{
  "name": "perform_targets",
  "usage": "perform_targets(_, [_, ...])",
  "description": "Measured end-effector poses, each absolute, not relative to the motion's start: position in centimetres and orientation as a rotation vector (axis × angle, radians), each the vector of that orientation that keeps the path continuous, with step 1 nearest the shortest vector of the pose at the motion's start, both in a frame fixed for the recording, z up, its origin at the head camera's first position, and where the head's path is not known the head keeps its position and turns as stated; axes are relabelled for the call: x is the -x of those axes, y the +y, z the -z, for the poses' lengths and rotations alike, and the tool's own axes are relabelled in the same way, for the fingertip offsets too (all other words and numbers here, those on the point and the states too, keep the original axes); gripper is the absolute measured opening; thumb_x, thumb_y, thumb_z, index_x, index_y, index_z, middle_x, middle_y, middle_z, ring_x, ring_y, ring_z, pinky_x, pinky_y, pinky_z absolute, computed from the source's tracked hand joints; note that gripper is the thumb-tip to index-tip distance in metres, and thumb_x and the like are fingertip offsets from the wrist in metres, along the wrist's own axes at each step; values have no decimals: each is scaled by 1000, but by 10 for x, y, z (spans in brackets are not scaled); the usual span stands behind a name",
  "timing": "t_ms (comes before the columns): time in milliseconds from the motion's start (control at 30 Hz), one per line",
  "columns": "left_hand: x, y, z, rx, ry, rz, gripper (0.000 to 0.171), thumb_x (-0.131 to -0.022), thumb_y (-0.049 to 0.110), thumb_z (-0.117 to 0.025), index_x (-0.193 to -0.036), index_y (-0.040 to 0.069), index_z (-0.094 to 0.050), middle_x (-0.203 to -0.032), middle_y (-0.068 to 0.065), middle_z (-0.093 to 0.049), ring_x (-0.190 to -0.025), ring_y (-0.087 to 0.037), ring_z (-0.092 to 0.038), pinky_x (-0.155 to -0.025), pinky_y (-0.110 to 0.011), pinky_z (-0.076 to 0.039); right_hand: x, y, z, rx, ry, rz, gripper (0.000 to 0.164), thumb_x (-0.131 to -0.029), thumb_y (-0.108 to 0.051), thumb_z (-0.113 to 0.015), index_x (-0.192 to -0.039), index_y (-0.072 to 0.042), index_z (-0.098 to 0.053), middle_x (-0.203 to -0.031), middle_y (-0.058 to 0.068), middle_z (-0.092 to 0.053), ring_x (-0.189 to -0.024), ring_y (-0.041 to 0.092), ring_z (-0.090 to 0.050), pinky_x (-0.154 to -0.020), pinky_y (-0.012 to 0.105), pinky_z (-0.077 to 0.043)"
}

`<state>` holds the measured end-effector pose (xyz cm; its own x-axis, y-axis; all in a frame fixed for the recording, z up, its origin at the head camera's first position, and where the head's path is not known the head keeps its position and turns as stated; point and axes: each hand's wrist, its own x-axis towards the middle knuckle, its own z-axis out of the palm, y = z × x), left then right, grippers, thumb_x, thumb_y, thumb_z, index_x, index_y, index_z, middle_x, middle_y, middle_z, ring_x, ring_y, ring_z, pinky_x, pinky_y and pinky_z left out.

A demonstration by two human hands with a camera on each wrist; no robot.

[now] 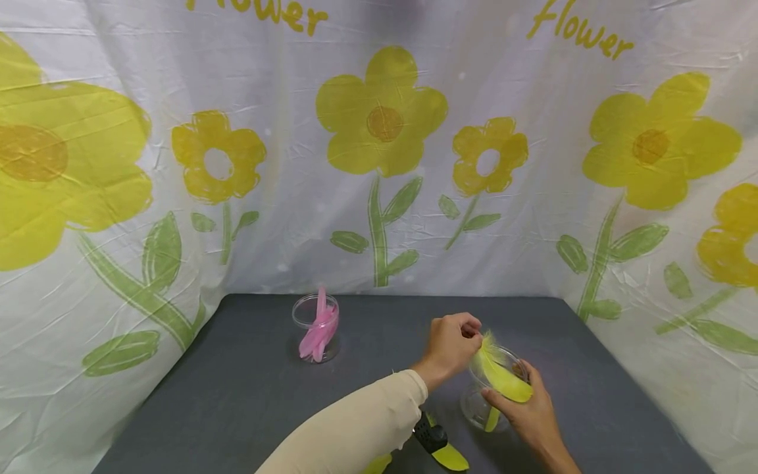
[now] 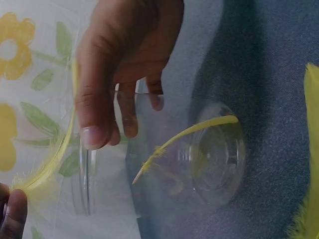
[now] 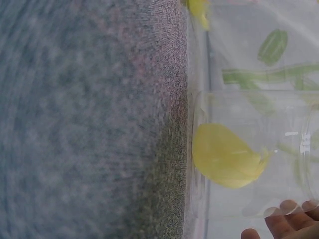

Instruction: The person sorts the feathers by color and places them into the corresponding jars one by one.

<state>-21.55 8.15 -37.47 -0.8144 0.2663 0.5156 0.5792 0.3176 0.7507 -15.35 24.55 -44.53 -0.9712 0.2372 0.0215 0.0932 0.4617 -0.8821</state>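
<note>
My left hand (image 1: pixel 451 345) pinches a yellow feather (image 1: pixel 503 378) by its fluffy end, over the mouth of a clear plastic jar (image 1: pixel 470 405). The feather slants across the rim. From the right side, my right hand (image 1: pixel 530 411) grips the jar near its rim, with thumb and fingers around the wall. Another yellow feather (image 2: pixel 199 125) leans inside the jar, its broad end at the bottom; the right wrist view also shows this inner feather (image 3: pixel 227 155) through the wall. The left wrist view has the pinching fingertips (image 2: pixel 17 204) at its lower left edge.
A second clear jar (image 1: pixel 302 322) with several pink feathers (image 1: pixel 320 332) stands farther back, to the left. Yellow feathers (image 1: pixel 451 457) lie on the dark table (image 1: pixel 237 395) near me, partly hidden by a black object (image 1: pixel 431 434) and my sleeve. A flower-printed curtain (image 1: pixel 296 217) encloses the table.
</note>
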Motion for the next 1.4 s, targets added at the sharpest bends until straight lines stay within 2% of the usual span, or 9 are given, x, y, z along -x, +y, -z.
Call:
perform_targets(200, [215, 86, 380, 808, -2287, 1437, 11, -87, -1, -66, -94, 6, -72, -80, 4, -67, -71, 0, -61, -62, -15, -48, 152, 245, 446, 270, -2514, -1590, 112, -76, -44, -81, -152, -1, -10, -148, 28, -26, -127, 41, -37, -96, 55, -37])
perform_targets(500, [216, 91, 384, 823, -2220, 1185, 14, -85, -4, -64, -93, 4, -73, -81, -1, -69, -69, 0, -61, -62, -11, -45, 156, 244, 445, 266, -2599, -1493, 116, -76, -51, -78, -150, 4, -9, -146, 31, -26, -130, 47, -30, -95, 60, -35])
perform_targets(633, [216, 91, 386, 830, -2222, 1107, 13, -86, -3, -65, -93, 4, -73, -82, -1, -69, -69, -1, -61, -62, -11, -45, 155, 245, 446, 245, -2581, -1497, 114, -77, -49, -79, -150, 5, -10, -145, 32, -28, -129, 46, -33, -96, 58, -35])
perform_targets(867, [214, 94, 391, 816, -2307, 1232, 10, -84, 0, -69, -90, 7, -72, -79, 4, -67, -70, 0, -60, -62, -12, -46, 153, 246, 448, 240, -2557, -1479, 110, -77, -45, -80, -149, 5, -14, -140, 32, -36, -121, 42, -42, -91, 52, -40])
perform_targets(1200, [211, 95, 395, 734, -2462, 1521, 13, -81, 3, -73, -93, 7, -73, -72, 14, -63, -64, 2, -56, -60, -17, -47, 154, 246, 447, 224, -2551, -1502, 110, -78, -43, -80, -149, 5, -12, -141, 33, -33, -125, 45, -37, -94, 56, -37])
perform_targets(1400, [211, 94, 397, 709, -2485, 1629, 14, -81, 4, -76, -93, 11, -73, -73, 14, -63, -67, 0, -57, -60, -19, -48, 152, 247, 447, 208, -2542, -1509, 107, -78, -42, -81, -149, 4, -15, -141, 32, -34, -127, 45, -35, -95, 57, -37])
